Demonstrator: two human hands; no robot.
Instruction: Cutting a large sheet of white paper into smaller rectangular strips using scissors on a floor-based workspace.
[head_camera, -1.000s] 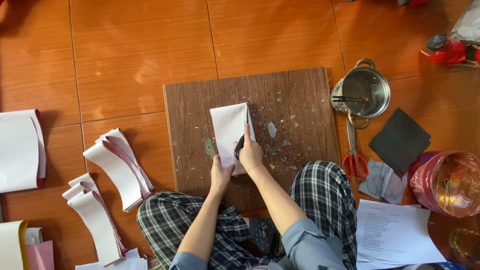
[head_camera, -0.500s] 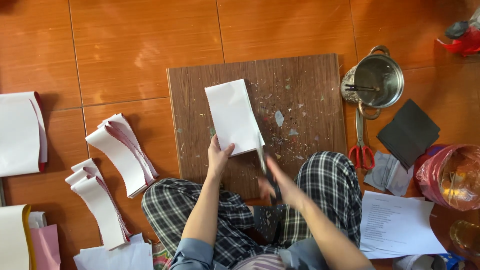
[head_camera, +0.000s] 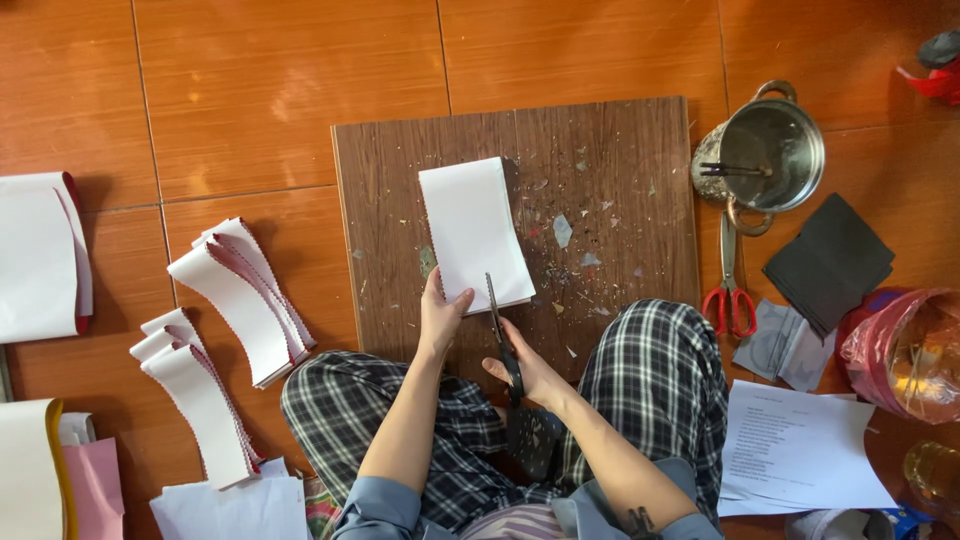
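Your left hand is pressed flat, fingers spread, on the near edge of the white paper stack. The stack is a rectangular folded sheaf, plain white, slightly tilted, lying left of centre on the brown wooden board on the floor. Its near edge shows several layers.

Your right hand is clamped on the scissors: dark handles, slim blades that look nearly together, tips at the stack's near right edge, touching or just beside it; can't tell which.

Counts:
- 1 board, littered with small paper scraps.
- 2 pairs of scissors: the one you hold, plus a red-handled pair on the floor right of the board.
- 1 metal pot just off the board's right corner, with a stick-like tool lying in it.
- 1 dark folded cloth near the pot, and 1 grey folded piece beside it.
- 1 printed sheet by your right knee.
- 1 pink plastic bag at the right edge.
- 2 fanned bundles of white red-edged paper left of the board, well apart from the stack.
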